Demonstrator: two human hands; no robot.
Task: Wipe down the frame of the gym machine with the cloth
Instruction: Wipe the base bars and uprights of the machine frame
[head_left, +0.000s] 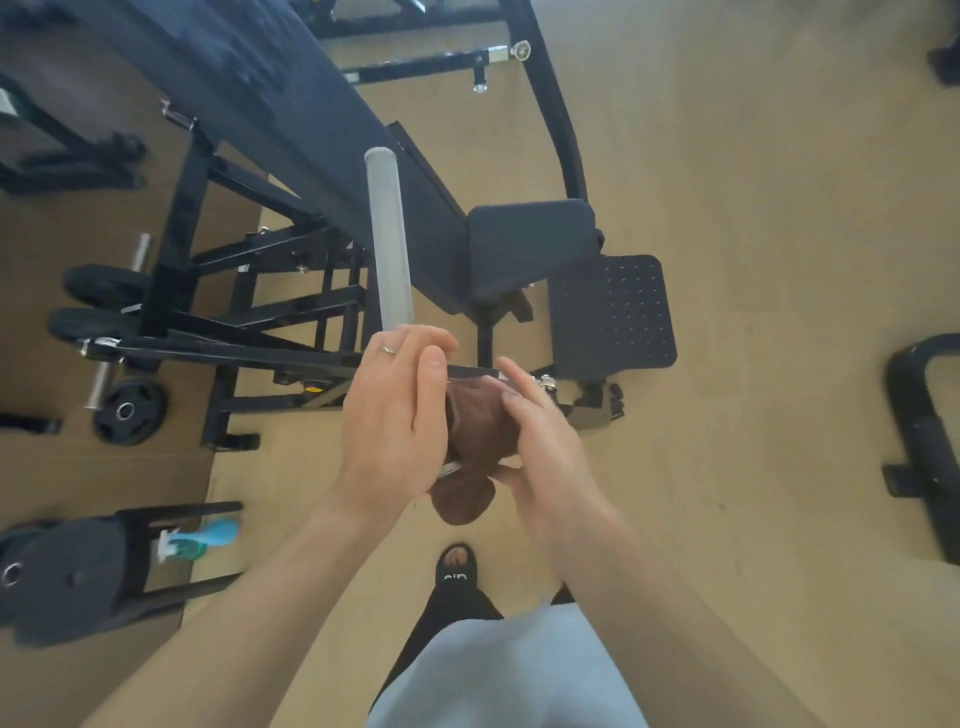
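So the cloth (470, 431) is the brown thing bunched up in the middle of the frame, sandwiched between both hands and pressed against a black frame bar (260, 353) that runs in from the left. The left hand (395, 415) lies over it with fingers fairly straight, more pressing than clutching. The right hand (540, 441) curls round the cloth from the other side, so that grip is holding the cloth.

What could go wrong: a flap of cloth hangs loose below the hands, and I'd guess it could snag on the bolt (546, 383) just right of the fingers or simply slip out if the wipe goes quickly. The steel peg (387, 239) sticks up right above the left hand too, so knuckles could bang it on a long stroke. Also only one spot is getting covered, and there's a lot of frame left.

Hard to make out: the bar under the hands is totally hidden, so no idea if it's clean. Everything's a bit blurry. A spray bottle (200, 540) sits at lower left, half tucked behind a rack.
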